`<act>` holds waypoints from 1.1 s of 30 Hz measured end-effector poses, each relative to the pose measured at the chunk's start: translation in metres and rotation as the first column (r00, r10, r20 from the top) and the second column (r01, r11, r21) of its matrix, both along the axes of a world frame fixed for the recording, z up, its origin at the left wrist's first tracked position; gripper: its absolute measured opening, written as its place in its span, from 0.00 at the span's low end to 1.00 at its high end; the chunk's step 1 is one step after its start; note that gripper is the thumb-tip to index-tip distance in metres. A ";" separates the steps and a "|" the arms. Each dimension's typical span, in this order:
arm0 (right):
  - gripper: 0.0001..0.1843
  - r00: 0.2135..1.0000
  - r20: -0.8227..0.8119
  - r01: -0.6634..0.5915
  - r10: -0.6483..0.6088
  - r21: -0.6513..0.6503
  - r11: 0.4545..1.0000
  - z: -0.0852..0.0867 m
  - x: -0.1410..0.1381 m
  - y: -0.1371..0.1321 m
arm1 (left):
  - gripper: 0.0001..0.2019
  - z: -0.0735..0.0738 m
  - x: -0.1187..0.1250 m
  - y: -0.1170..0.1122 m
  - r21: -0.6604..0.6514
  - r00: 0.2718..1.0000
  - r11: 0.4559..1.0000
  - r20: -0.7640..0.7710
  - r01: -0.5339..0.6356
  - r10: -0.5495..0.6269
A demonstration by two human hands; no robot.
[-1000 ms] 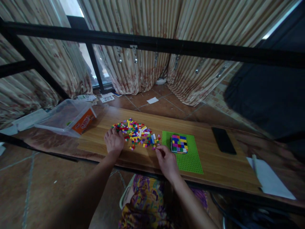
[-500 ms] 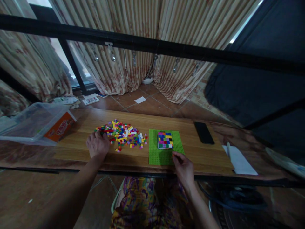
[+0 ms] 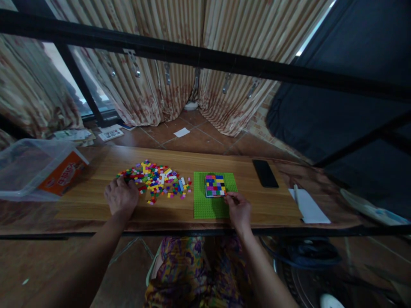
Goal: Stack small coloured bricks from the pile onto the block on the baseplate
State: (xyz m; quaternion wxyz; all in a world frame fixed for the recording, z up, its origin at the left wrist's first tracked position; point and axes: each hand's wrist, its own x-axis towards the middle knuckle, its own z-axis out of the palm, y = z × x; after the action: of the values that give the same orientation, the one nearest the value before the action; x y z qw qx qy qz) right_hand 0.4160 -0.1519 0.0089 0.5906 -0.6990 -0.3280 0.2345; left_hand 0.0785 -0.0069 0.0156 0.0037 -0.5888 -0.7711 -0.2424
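Brick block (image 3: 215,186) sits assembled on green baseplate (image 3: 204,209), top apparently covered; loose bricks (image 3: 157,179) remain unbuilt to its left. Right hand (image 3: 239,208) bunches at block's near right corner; grip unclear, too small. Left hand (image 3: 121,196) hides its fingertips beside loose bricks; cannot tell its hold. Plastic bin (image 3: 22,164) cut off.

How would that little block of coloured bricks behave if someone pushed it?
The brick block looks squarish and low, so it probably wouldn't roll or tip. Its tightly packed top suggests stiffness. On the studded green plate, it may resist sliding.
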 end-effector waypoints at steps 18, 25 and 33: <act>0.17 1.000 -0.019 0.006 -0.006 0.013 1.000 -0.006 0.004 0.005 | 0.24 0.000 0.000 0.000 -0.022 1.000 1.000 -0.011 0.004 -0.005; 0.16 1.000 0.030 0.000 -0.001 0.017 1.000 -0.006 0.006 0.004 | 0.25 -0.002 -0.001 0.000 -0.009 1.000 1.000 -0.013 0.004 -0.004; 0.18 1.000 -0.015 0.008 -0.008 0.012 1.000 -0.008 0.009 0.007 | 0.25 -0.002 0.000 0.000 -0.004 1.000 1.000 -0.012 0.006 -0.006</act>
State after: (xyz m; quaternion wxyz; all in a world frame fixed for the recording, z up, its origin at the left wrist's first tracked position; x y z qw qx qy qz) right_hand 0.4247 -0.1445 0.0010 0.5980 -0.6950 -0.3224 0.2353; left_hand 0.0784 -0.0073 0.0138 0.0066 -0.5928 -0.7695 -0.2375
